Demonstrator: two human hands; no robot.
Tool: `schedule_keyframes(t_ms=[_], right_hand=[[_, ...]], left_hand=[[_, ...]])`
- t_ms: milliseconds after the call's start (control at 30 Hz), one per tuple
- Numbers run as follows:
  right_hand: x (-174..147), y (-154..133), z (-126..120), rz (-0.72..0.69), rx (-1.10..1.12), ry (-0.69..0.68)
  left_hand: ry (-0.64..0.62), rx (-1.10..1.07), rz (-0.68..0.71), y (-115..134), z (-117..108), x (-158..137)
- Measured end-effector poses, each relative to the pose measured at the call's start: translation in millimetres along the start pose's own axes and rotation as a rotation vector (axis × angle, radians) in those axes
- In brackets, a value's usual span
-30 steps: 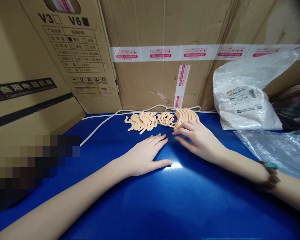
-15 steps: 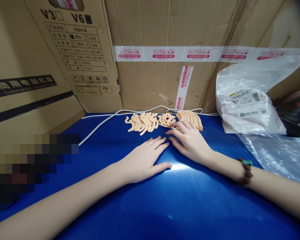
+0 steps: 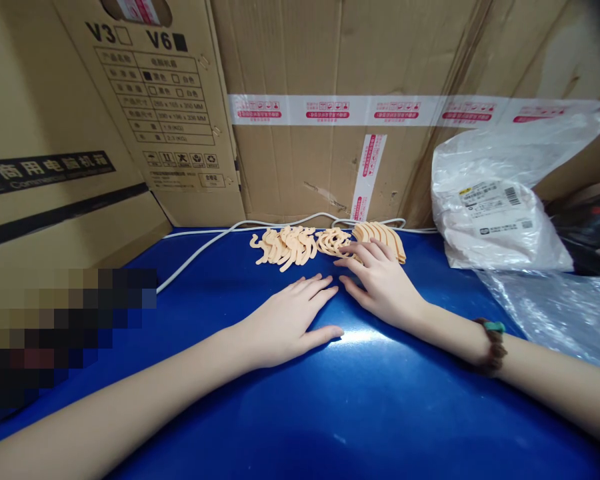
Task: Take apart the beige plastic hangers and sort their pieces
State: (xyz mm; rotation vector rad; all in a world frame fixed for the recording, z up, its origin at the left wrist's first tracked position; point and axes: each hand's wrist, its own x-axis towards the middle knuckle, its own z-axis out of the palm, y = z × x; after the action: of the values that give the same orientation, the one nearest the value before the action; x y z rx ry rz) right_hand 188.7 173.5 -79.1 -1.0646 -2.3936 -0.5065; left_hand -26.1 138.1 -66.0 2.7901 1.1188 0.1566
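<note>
Left hand (image 3: 285, 323) flat, empty on glossy blue bench (image 3: 330, 400). Right hand (image 3: 380, 280) open, fingertips on fanned stack of peach plastic hooks (image 3: 380, 233) at bench rear. Suggest peeling off one piece, light pinch, without disturbing loose pile (image 3: 285, 245).

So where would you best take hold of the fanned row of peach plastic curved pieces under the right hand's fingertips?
Probably at the near ends of the fanned row of peach plastic curved pieces, coming from the front with the right hand. The pieces lie flat, overlapped, on the blue table, with cardboard boxes close behind, so pinching the row together from its exposed near edge looks easiest.
</note>
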Motion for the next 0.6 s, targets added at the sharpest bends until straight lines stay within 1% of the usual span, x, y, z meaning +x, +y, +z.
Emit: schedule_keyframes(t_ms=[167,367,600], right_hand=[[-0.8,-0.5,2.3,0.018,-0.049,0.029],[-0.1,-1.3,1.4,0.041,-0.070,-0.022],[0.4,-0.6,6.8,0.042,-0.106,-0.056]], left_hand=[[-0.003,0.003,0.004,-0.7,1.2,0.1],[-0.008,0.000,0.000,-0.3,1.6,1.1],[0.010,-0.004,0.012,0.2,0.8,-0.2]])
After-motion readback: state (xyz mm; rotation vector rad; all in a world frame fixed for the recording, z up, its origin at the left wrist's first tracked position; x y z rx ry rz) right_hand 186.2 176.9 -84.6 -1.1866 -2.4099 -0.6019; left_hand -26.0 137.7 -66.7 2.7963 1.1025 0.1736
